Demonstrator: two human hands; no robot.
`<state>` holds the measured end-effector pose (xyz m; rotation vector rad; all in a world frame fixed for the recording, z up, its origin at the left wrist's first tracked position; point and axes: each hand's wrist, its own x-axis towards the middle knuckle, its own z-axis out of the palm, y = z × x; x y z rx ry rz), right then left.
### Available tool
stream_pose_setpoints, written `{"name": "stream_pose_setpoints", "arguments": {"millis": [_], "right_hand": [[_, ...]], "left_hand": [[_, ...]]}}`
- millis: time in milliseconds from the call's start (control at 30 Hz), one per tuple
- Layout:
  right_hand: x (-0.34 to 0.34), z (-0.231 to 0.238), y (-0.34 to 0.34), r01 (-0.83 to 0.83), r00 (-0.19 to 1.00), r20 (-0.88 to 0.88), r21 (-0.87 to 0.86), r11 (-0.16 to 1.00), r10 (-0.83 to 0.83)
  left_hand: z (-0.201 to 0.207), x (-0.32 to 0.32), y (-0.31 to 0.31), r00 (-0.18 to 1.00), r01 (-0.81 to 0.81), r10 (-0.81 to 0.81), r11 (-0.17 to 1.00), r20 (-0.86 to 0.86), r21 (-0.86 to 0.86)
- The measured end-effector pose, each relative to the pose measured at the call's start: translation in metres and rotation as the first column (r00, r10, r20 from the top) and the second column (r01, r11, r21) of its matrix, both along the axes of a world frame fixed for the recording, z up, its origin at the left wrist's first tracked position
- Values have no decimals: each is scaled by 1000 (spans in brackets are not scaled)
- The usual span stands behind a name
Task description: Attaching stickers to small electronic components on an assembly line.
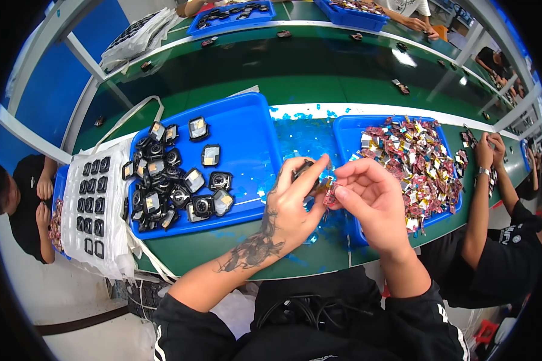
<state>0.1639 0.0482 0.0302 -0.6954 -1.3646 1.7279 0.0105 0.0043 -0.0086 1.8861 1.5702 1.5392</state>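
Close together above the table, both hands work on one small assembly. My left hand is wrapped round a black watch-like case, mostly hidden by the fingers. My right hand pinches a small reddish circuit piece at the case's right side; whether the two are still joined I cannot tell. To the left, a blue tray carries a heap of black watch-like cases, with a few lying apart. Right of my hands, another blue tray is heaped with reddish circuit pieces with silvery and yellow parts.
Blue scraps litter the green table between the trays. At far left stands a white foam tray with rows of black cases. A green conveyor with scattered parts runs beyond. Co-workers' hands are at the right.
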Motion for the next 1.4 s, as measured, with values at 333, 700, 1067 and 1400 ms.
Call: {"name": "stream_pose_setpoints", "arguments": {"millis": [333, 700, 1067, 1400], "right_hand": [[98, 13, 48, -125, 373, 352, 936, 330, -858], [17, -13, 16, 16, 948, 299, 299, 954, -110], [24, -13, 13, -28, 993, -118, -138, 990, 12], [25, -11, 12, 92, 992, 83, 76, 993, -98]], "left_hand": [[4, -2, -1, 723, 399, -210, 905, 658, -149], [7, 1, -2, 764, 447, -339, 892, 549, -71], [8, -1, -1, 716, 373, -162, 911, 679, -175], [8, -9, 3, 387, 530, -35, 826, 922, -191]]}}
